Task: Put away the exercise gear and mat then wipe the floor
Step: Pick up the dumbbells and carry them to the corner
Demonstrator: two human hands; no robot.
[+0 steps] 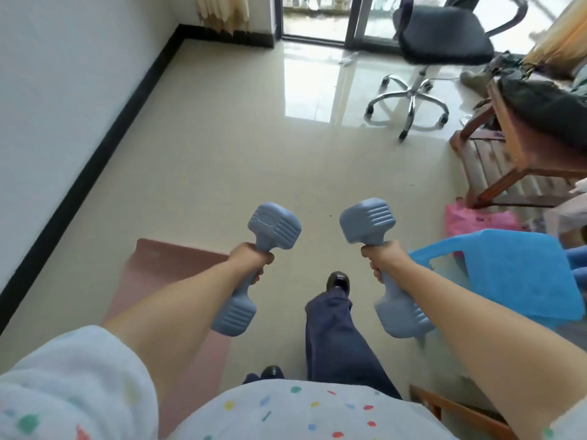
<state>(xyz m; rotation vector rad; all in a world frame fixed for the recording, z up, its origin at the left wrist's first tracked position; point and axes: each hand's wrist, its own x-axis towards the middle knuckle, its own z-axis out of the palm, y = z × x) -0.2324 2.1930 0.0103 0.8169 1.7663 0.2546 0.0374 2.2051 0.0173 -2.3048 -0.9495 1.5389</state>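
Observation:
My left hand [251,260] is closed around the handle of a grey-blue dumbbell [274,225], held in the air over the floor. In my right hand [382,257] is a second grey-blue dumbbell [368,220], gripped at its handle too. Both weights tilt with one head up and forward, the other head down toward me. A pinkish-brown exercise mat [168,265] lies flat on the tiled floor under my left forearm, partly hidden by the arm. My right leg and shoe step forward between the two dumbbells.
A blue plastic chair [514,274] stands close on my right, with a pink bag [470,219] behind it. A wooden chair [521,154] with dark clothing and a black office chair [441,36] stand further right. A white wall with black skirting [95,150] runs along the left.

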